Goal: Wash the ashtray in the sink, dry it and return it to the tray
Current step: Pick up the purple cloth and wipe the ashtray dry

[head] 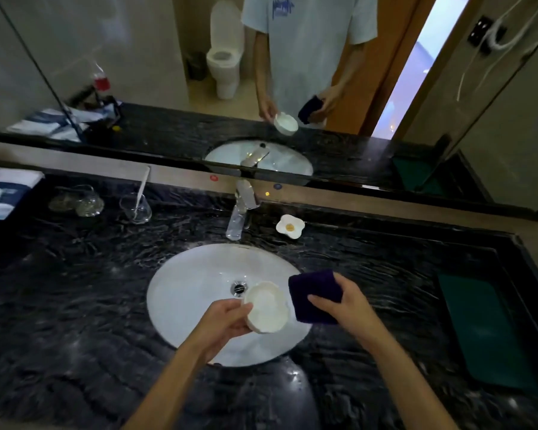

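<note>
Over the sink [180, 293], the left hand [227, 321] grips the tilted ashtray [266, 307]; the right hand [343, 301] clutches a cloth [314, 290] (dark, folded). Wet ceramic could slip and chip.

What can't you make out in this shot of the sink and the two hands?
- Head view: underside of the white scalloped ceramic ashtray, hidden by its own body and the left hand.
- Part of the dark purple cloth, covered by the right hand.
- Whether the ashtray is wet: too blurred.
- Folded striped towels: cut off by the left edge.
- Any water running from the chrome tap: unclear.
</note>
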### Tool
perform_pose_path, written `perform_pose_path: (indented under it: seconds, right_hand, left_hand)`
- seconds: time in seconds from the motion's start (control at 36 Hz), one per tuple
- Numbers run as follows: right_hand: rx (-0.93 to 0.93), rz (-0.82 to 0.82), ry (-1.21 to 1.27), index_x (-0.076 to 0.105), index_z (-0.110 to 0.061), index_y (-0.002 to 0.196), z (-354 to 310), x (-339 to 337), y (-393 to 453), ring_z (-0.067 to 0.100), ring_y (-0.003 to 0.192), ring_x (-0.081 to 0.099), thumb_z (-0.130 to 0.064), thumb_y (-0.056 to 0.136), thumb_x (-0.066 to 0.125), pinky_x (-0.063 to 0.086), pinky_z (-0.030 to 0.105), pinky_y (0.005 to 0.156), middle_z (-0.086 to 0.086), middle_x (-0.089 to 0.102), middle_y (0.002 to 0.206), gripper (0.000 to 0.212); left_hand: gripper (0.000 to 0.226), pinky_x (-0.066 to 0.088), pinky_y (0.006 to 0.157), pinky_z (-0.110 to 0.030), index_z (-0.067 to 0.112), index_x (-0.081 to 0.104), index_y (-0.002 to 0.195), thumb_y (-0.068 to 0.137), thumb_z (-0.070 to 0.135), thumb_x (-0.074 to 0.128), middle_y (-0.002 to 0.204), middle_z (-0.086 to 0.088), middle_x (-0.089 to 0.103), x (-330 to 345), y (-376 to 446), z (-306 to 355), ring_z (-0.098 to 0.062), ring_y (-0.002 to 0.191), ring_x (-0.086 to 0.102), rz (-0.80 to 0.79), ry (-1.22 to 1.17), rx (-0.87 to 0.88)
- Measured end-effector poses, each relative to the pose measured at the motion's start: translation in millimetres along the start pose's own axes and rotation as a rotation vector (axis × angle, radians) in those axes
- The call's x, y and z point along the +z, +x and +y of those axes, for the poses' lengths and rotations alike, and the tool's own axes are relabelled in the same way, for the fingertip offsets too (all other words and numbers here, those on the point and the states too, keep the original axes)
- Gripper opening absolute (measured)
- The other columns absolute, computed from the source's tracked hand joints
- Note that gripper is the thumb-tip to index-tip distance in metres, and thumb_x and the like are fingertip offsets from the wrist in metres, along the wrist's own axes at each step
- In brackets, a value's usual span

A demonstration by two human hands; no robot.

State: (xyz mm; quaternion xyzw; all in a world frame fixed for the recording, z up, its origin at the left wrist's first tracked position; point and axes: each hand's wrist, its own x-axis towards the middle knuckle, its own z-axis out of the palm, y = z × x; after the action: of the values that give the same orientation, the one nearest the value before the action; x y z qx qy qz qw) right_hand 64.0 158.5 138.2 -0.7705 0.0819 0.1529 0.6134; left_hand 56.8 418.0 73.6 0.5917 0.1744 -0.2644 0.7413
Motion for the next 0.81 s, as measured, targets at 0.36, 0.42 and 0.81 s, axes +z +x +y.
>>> perform_pose_path:
  seconds: [0.36, 0.42, 0.81]
  right_hand:
    - [-0.434, 0.063, -1.152, 0.067, -0.024, 0.108, 8, 97, 5, 0.022, 0.091, 0.057, -0.020, 0.062, 0.073, 0.047, 0.034, 0.079, -0.003, 0.069, 0.096, 0.047]
    - [-0.390, 0.072, -0.991, 0.065, -0.028, 0.115, 8, 101, -1, 0.020, 0.098, 0.054, -0.016, 0.069, 0.068, 0.042, 0.027, 0.084, -0.005, 0.065, 0.104, 0.047]
    - [-0.331, -0.057, -0.610, 0.065, -0.036, 0.108, 5, 92, -15, 0.003, 0.092, 0.053, -0.005, 0.066, 0.071, 0.039, 0.013, 0.081, -0.028, 0.056, 0.094, 0.053]
  left_hand:
    - [0.028, 0.061, 0.081, -0.036, -0.007, 0.071, 0.106, 0.099, 0.018, 0.058, 0.104, -0.030, 0.073, 2, -8, 5, -0.033, 0.094, 0.073, -0.032, 0.011, 0.069]
    - [0.031, 0.061, 0.086, -0.042, -0.008, 0.070, 0.108, 0.099, 0.018, 0.058, 0.105, -0.031, 0.071, -4, -12, 4, -0.035, 0.096, 0.072, -0.067, -0.013, 0.055]
    - [0.038, 0.060, 0.085, -0.047, -0.010, 0.070, 0.112, 0.098, 0.024, 0.058, 0.110, -0.032, 0.072, -4, -20, 13, -0.040, 0.104, 0.071, -0.224, -0.169, -0.062]
